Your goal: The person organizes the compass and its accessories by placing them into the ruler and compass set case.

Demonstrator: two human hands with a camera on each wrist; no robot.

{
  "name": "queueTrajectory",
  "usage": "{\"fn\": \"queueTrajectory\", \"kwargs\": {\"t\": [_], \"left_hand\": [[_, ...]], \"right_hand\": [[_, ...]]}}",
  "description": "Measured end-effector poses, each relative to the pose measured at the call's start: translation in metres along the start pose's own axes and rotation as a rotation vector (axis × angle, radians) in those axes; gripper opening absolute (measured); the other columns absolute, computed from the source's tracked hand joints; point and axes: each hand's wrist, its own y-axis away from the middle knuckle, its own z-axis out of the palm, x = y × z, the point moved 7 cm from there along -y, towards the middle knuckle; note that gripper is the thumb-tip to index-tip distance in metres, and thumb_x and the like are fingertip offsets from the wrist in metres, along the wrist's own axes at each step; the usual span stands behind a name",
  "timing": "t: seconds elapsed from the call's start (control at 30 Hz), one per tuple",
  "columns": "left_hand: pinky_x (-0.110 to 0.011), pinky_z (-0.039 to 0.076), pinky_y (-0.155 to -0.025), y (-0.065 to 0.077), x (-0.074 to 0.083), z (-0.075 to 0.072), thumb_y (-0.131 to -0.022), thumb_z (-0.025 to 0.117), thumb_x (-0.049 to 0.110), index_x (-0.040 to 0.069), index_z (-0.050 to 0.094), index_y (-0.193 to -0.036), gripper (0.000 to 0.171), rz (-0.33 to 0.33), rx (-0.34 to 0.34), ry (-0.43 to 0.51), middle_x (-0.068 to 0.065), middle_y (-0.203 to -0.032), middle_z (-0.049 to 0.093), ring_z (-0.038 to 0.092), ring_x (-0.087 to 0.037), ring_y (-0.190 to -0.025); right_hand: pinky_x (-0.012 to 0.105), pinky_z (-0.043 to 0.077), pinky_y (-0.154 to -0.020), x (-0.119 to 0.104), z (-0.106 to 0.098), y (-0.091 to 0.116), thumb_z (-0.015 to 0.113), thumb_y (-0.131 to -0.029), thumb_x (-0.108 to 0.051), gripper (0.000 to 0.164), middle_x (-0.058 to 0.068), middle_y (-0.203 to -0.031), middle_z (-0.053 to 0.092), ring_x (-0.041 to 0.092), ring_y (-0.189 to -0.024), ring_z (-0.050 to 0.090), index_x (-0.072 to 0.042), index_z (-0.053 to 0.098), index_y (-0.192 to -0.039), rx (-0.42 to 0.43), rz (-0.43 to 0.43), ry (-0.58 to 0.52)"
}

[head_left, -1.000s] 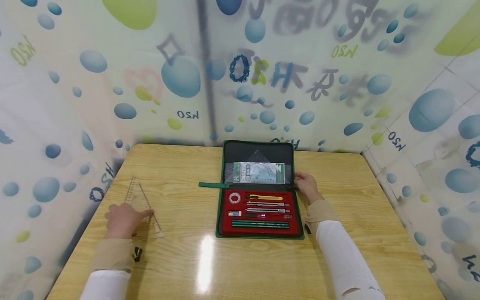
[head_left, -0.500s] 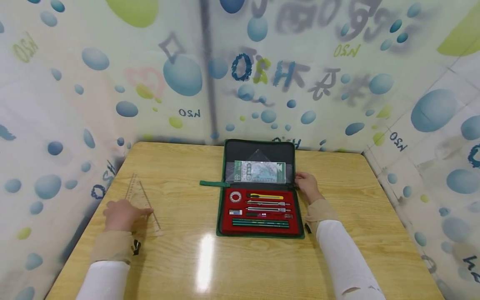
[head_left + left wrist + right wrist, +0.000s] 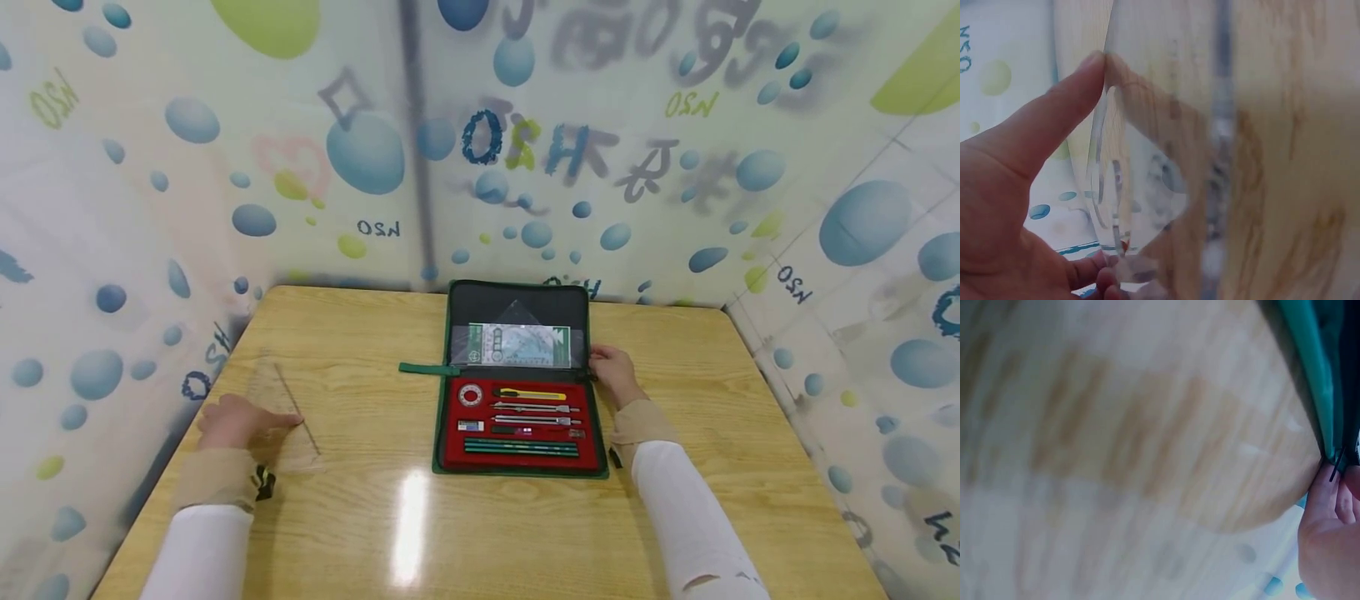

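Observation:
At the left of the table, my left hand [image 3: 234, 421] holds a transparent set square [image 3: 288, 442] between thumb and fingers. The left wrist view has the thumb [image 3: 1079, 87] at one edge of the clear plastic and the curled fingertips lower down at its other side. Mid-table lies a green zip case [image 3: 517, 287], unfolded. My right hand [image 3: 617, 373] grips its right edge near the fold; in the right wrist view the fingers [image 3: 1321, 500] pinch the green edge by a black zipper pull [image 3: 1336, 464].
The case's red tray [image 3: 480, 461] holds a yellow cutter [image 3: 536, 395], compasses [image 3: 534, 421], green pencils [image 3: 521, 448], an eraser [image 3: 471, 426] and a round white disc [image 3: 470, 395]. A clear pocket with a printed packet [image 3: 525, 345] is in the lid. Patterned walls border the wooden table [image 3: 360, 533].
My left hand has shifted slightly left, and the set square has turned, its scale marks now fainter in the head view. The right hand and the case stay put.

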Motion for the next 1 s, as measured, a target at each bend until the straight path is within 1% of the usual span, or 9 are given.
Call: {"fn": "queueTrajectory", "kwargs": {"t": [0.13,0.23,0.3,0.37,0.43,0.53,0.67,0.8,1.0], "left_hand": [[-0.066,0.027,-0.090,-0.004,-0.002,0.000,-0.063,0.069,0.069,-0.027,0.016,-0.129,0.129,0.034,-0.041,-0.014,-0.051,-0.123,0.016,0.020,-0.061,-0.111],[-0.053,0.040,-0.081,-0.009,-0.002,0.001,-0.079,0.062,0.056,-0.021,0.048,-0.105,0.082,0.108,-0.072,0.010,-0.039,-0.100,0.043,0.041,-0.049,-0.095],[-0.045,0.043,-0.073,-0.013,-0.004,0.001,-0.089,0.054,0.044,-0.014,0.054,-0.085,0.058,0.161,-0.092,0.052,-0.028,-0.084,0.051,0.049,-0.039,-0.081],[-0.035,0.042,-0.064,-0.016,-0.005,0.001,-0.092,0.049,0.033,-0.012,0.058,-0.081,0.047,0.184,-0.097,0.142,-0.016,-0.073,0.053,0.050,-0.027,-0.070],[-0.033,0.043,-0.063,-0.017,-0.007,0.000,-0.093,0.047,0.027,-0.017,0.056,-0.105,0.046,0.169,-0.108,0.241,-0.017,-0.080,0.055,0.050,-0.026,-0.072],[-0.028,0.041,-0.058,-0.014,-0.008,0.002,-0.092,0.050,0.023,-0.018,0.047,-0.123,0.051,0.130,-0.118,0.374,-0.007,-0.079,0.054,0.049,-0.018,-0.069],[-0.024,0.048,-0.061,-0.012,-0.005,0.007,-0.094,0.053,0.021,-0.017,0.042,-0.125,0.050,0.123,-0.183,0.569,0.005,-0.077,0.058,0.054,-0.008,-0.068],[-0.020,0.051,-0.070,-0.011,0.004,0.008,-0.097,0.048,0.020,-0.017,0.034,-0.130,0.051,0.196,-0.239,0.707,0.011,-0.080,0.061,0.058,-0.001,-0.074],[-0.018,0.051,-0.074,-0.005,0.018,0.002,-0.095,0.054,0.023,-0.006,0.041,-0.119,0.040,0.298,-0.203,0.905,0.013,-0.084,0.061,0.060,0.001,-0.078]], "right_hand": [[0.041,0.041,-0.097,0.000,0.000,-0.001,0.046,-0.093,-0.002,0.039,0.023,-0.125,0.052,0.030,-0.111,0.050,0.004,0.049,-0.131,-0.002,0.001,0.003],[0.041,0.041,-0.097,-0.001,0.000,0.000,0.046,-0.093,-0.002,0.039,0.023,-0.125,0.052,0.030,-0.111,0.050,0.004,0.049,-0.131,-0.006,0.003,0.000],[0.042,0.041,-0.097,-0.001,0.000,0.000,0.045,-0.093,-0.003,0.039,0.023,-0.124,0.052,0.030,-0.111,0.050,0.004,0.049,-0.131,-0.007,0.000,-0.001],[0.042,0.040,-0.098,-0.001,0.000,0.000,0.046,-0.093,-0.003,0.039,0.023,-0.125,0.052,0.031,-0.111,0.050,0.003,0.049,-0.131,-0.008,0.003,-0.012],[0.042,0.040,-0.098,-0.001,-0.001,0.001,0.046,-0.093,-0.003,0.039,0.023,-0.125,0.052,0.030,-0.111,0.050,0.003,0.049,-0.131,-0.010,0.005,-0.020],[0.041,0.041,-0.097,-0.001,0.000,0.001,0.045,-0.093,-0.003,0.039,0.023,-0.125,0.052,0.030,-0.110,0.050,0.004,0.049,-0.131,-0.014,0.007,-0.028],[0.040,0.042,-0.094,-0.002,0.001,0.001,0.045,-0.093,-0.002,0.038,0.022,-0.124,0.052,0.028,-0.107,0.050,0.004,0.049,-0.131,-0.015,0.012,-0.033],[0.039,0.043,-0.094,-0.002,0.001,0.002,0.046,-0.093,-0.001,0.038,0.022,-0.123,0.053,0.027,-0.106,0.051,0.004,0.050,-0.130,-0.012,0.020,-0.041],[0.040,0.042,-0.095,-0.002,0.000,0.001,0.046,-0.092,-0.002,0.039,0.022,-0.125,0.052,0.028,-0.109,0.050,0.004,0.049,-0.131,-0.010,0.015,-0.024]]}}
